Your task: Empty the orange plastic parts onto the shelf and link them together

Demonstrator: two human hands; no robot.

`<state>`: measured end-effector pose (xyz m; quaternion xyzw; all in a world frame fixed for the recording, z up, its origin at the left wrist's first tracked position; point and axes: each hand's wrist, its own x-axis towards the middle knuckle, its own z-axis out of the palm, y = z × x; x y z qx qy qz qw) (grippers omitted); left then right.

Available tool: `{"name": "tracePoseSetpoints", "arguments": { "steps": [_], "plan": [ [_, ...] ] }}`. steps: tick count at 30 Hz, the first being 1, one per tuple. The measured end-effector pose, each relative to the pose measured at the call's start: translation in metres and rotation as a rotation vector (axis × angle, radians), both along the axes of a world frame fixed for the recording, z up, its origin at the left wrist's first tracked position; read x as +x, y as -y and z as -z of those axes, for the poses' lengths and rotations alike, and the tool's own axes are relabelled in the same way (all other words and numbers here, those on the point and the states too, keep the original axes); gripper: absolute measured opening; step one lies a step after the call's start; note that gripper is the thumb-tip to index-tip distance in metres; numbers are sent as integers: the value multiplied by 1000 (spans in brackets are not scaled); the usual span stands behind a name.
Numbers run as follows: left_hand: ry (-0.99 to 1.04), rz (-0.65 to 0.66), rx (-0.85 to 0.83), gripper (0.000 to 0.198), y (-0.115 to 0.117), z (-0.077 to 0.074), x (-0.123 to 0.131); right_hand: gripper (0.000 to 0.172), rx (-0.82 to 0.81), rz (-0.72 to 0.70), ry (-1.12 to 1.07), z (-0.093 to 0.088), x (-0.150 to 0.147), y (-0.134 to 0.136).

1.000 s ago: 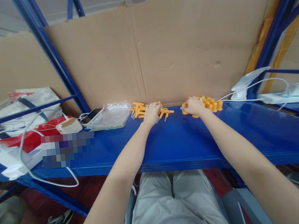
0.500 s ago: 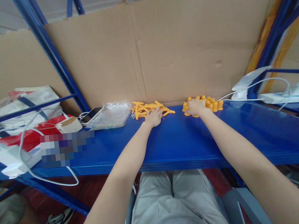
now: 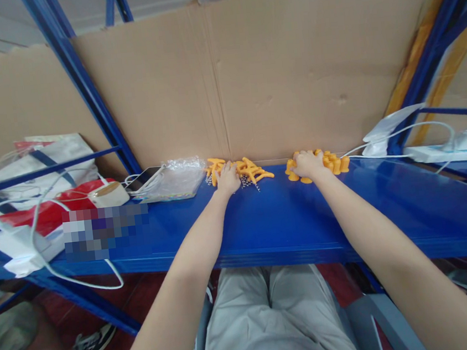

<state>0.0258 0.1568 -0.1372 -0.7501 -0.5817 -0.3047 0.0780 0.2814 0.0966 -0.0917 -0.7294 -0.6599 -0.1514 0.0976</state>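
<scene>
My left hand (image 3: 228, 179) lies over a pile of orange branching plastic pieces (image 3: 253, 170), palm down with fingers stretched forward. Small silvery chains (image 3: 246, 181) trail from these pieces toward the front. To the right, my right hand (image 3: 308, 165) rests on a tight cluster of orange round-based pieces (image 3: 338, 163). Its fingers are curled down around the cluster's left part; their tips are hidden among the pieces. Both groups sit on the blue shelf (image 3: 280, 220), near its back.
A cardboard sheet (image 3: 290, 74) walls off the back. Left of the pile lie a clear plastic bag (image 3: 178, 179), a phone (image 3: 146, 178) and a white charger (image 3: 108, 195) with cables. Blue posts (image 3: 422, 66) frame both sides; a white power strip (image 3: 452, 152) is at right.
My left hand has shifted a little left across the branching pieces, uncovering more of them and their chains on its right. My right hand has stayed almost in place.
</scene>
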Motion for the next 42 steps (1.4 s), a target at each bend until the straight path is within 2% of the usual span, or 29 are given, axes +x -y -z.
{"name": "tracePoseSetpoints", "arguments": {
  "steps": [5,10,16,22,31,39,42],
  "plan": [
    [-149,128,-26,54,14,-10,10,39,-5,30,0,-2,0,0],
    [-269,216,-110,55,22,-10,18,41,-20,41,2,1,0,-5],
    [-238,209,-109,48,22,-10,18,42,-36,27,-19,4,-1,-7],
    [-222,126,-117,47,23,-12,16,36,-18,-29,-56,5,-5,-7],
    [-265,64,-107,37,31,-22,18,35,-67,-36,-57,2,-6,-5],
    [-235,61,-103,33,36,-24,23,31,-114,-80,-47,3,-12,-2],
    [-198,51,-110,31,38,-25,24,29,-68,-136,-33,2,-16,0]
  ]
}}
